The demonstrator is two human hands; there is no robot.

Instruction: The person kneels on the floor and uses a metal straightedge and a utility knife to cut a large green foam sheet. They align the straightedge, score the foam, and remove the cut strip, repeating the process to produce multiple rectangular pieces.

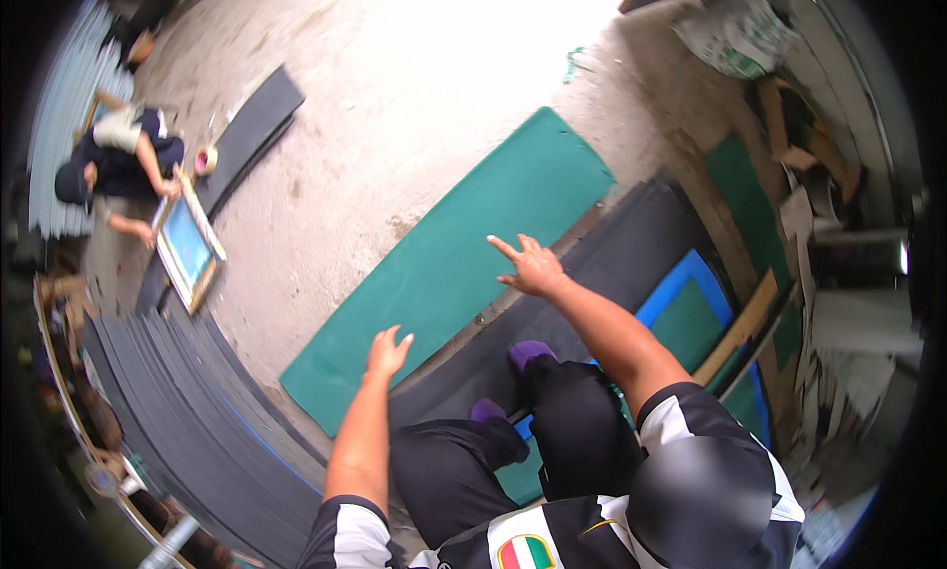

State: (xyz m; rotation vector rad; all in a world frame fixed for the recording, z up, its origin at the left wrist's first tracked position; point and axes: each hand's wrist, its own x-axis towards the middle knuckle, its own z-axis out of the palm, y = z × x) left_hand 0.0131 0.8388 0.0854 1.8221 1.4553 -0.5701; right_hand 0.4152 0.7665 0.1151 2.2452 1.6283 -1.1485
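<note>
A long green sheet (464, 244) lies slantwise on the floor in front of me. Over its near left part I hold out my left hand (388, 354), fingers and thumb apart, nothing in it. My right hand (533, 265) is stretched above the sheet's near edge, fingers spread, also holding nothing. Whether either hand touches the sheet I cannot tell. Alongside the sheet, on my side, runs a black mat (602, 244), with my purple-covered feet on it. A green panel with a blue border (710, 288) lies at my right.
At left stands a stack of dark grey sheets (187, 421). Beyond it a co-worker (128, 155) handles a framed screen (187, 239) beside a dark strip (256, 125) and a roll of tape (205, 161). Wooden slats (745, 322) and a white sack (740, 36) lie at right.
</note>
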